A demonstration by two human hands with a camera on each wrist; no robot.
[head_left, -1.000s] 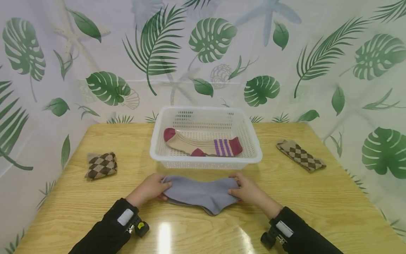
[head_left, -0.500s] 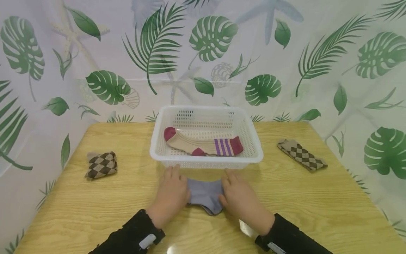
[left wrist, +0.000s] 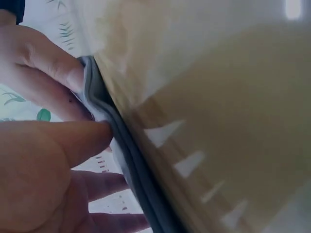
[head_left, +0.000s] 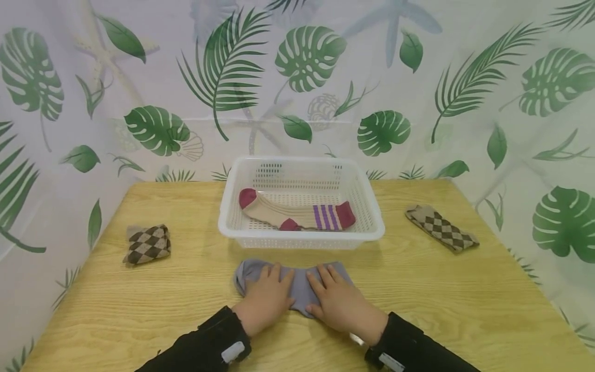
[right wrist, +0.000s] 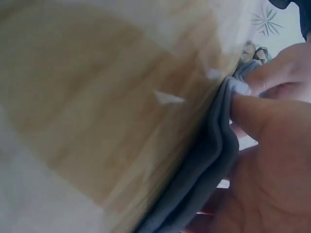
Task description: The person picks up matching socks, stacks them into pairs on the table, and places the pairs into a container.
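A grey-blue sock lies flat on the table in front of the basket, its ends pointing left and right. My left hand rests on its left half, fingers spread and straight. On the right half, my right hand presses down in the same way, fingers pointing toward the basket. Both wrist views show the sock's layered edge low against the table, with fingertips right on the fabric. The right wrist view shows two stacked layers of the sock. Part of the sock is hidden under the hands.
Behind the sock stands a white plastic basket holding a beige sock with maroon ends and purple stripes. A folded brown checked sock lies at left on the wooden table. Another checked sock lies at right.
From gripping the grey-blue sock's two ends, my hands have moved inward and now lie on top of it, closer together. The basket and checked socks stay in place.
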